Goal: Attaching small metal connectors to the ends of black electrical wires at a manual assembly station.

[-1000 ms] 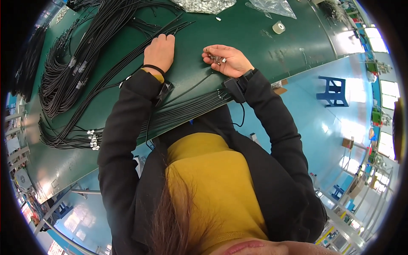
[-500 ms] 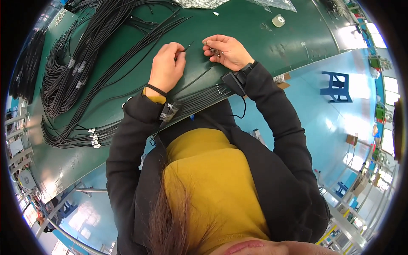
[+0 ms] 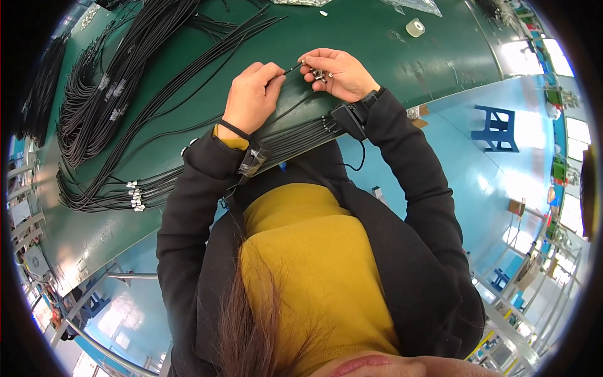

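Note:
My left hand [image 3: 253, 95] is closed in a pinch on a thin black cable [image 3: 293, 68], whose end sticks out beyond the fingertips toward the right. My right hand [image 3: 344, 74] holds a small metal fitting [image 3: 303, 61] between thumb and forefinger, at the tip of that cable. Several more small metal fittings [image 3: 319, 75] lie in its curled fingers. Whether the cable end has entered the pinched fitting is too small to tell. Beneath the hands, a row of black cables [image 3: 295, 139] runs along the table's near edge.
Large bundles of black cable [image 3: 135, 63] cover the left of the green table [image 3: 377, 69]. White fittings [image 3: 135, 196] sit on cables at the near left. A tape roll [image 3: 415, 27] and a plastic bag [image 3: 418, 6] lie far right. A blue stool [image 3: 495, 129] stands on the floor.
My left hand has moved right with the cable, bringing its end up to the metal fitting in my right hand. The right hand has shifted only slightly.

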The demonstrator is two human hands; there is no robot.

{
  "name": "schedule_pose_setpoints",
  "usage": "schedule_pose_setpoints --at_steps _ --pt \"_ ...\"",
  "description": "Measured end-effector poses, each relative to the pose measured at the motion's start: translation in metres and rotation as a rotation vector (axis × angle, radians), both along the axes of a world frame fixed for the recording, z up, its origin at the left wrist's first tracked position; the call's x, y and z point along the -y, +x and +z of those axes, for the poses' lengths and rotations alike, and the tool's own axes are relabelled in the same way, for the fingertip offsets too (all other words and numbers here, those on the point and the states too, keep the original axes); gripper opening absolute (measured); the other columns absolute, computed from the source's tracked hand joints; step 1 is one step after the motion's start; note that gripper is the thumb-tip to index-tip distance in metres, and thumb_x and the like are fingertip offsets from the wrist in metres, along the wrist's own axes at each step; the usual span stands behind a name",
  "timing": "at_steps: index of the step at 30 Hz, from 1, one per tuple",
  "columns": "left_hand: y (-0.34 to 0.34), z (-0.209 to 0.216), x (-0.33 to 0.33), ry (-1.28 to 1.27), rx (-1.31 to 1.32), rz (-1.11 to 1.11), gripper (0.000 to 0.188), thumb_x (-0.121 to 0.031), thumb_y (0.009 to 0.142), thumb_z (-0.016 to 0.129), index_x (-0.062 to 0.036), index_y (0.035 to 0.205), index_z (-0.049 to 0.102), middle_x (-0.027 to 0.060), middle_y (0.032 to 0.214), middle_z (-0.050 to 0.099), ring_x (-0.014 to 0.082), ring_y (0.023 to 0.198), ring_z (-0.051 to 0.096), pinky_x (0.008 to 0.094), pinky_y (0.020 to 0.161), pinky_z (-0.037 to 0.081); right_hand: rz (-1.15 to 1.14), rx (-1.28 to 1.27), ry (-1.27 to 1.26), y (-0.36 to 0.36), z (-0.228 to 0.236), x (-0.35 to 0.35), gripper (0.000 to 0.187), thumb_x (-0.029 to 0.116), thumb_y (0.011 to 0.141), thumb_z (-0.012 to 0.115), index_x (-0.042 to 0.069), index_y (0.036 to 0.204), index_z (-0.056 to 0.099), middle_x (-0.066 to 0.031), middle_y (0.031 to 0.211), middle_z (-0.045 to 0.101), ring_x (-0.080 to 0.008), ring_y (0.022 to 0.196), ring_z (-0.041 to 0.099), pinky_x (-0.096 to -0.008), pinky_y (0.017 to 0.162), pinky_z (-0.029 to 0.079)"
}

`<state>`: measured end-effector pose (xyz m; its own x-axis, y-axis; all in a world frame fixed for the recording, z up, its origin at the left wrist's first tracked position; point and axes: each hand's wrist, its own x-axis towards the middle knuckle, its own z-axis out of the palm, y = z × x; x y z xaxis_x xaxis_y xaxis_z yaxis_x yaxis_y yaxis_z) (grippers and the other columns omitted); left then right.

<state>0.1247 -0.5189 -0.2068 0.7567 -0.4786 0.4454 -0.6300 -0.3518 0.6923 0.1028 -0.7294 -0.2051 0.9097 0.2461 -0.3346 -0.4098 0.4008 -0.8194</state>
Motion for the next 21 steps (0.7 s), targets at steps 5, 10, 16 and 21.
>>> schedule_pose_setpoints --at_steps 5,10,16,21 --pt "-0.002 -0.003 0.001 0.089 0.111 0.016 0.007 -0.001 0.08 0.065 -0.0021 0.087 0.063 0.0094 0.072 0.057 0.0208 0.06 0.055 0.0284 0.055 0.044 0.01 0.049 -0.25 -0.005 0.009 -0.012 0.02 0.019 0.093 0.06 0.001 0.1 0.062 -0.0032 0.086 0.061 -0.0077 0.072 0.057 -0.0204 0.056 0.047" --pt "-0.008 0.0 0.009 -0.074 0.031 0.072 0.01 -0.002 0.08 0.065 -0.0033 0.09 0.066 0.0085 0.072 0.057 0.02 0.06 0.056 0.0282 0.055 0.045 0.148 0.086 -0.342 -0.006 0.007 -0.018 0.022 0.02 0.093 0.06 0.0 0.1 0.061 -0.0027 0.085 0.06 -0.0069 0.07 0.055 -0.0194 0.055 0.045" --pt "-0.005 0.002 0.002 -0.105 -0.034 0.079 0.011 -0.007 0.079 0.067 -0.0084 0.09 0.068 0.0077 0.074 0.059 0.0252 0.063 0.059 0.0341 0.056 0.048 0.008 -0.068 0.098 -0.016 0.009 -0.014 0.019 0.012 0.095 0.054 -0.002 0.108 0.059 -0.0052 0.089 0.06 -0.0079 0.073 0.055 -0.0199 0.058 0.045" --pt "-0.007 -0.002 0.001 -0.014 0.027 0.05 0.012 -0.009 0.079 0.068 -0.0104 0.091 0.069 0.0072 0.074 0.058 0.0249 0.063 0.059 0.0338 0.056 0.048 -0.051 0.029 -0.047 -0.018 0.003 -0.008 0.021 0.007 0.095 0.051 -0.002 0.112 0.058 -0.0073 0.094 0.061 -0.0085 0.075 0.056 -0.0201 0.061 0.046"
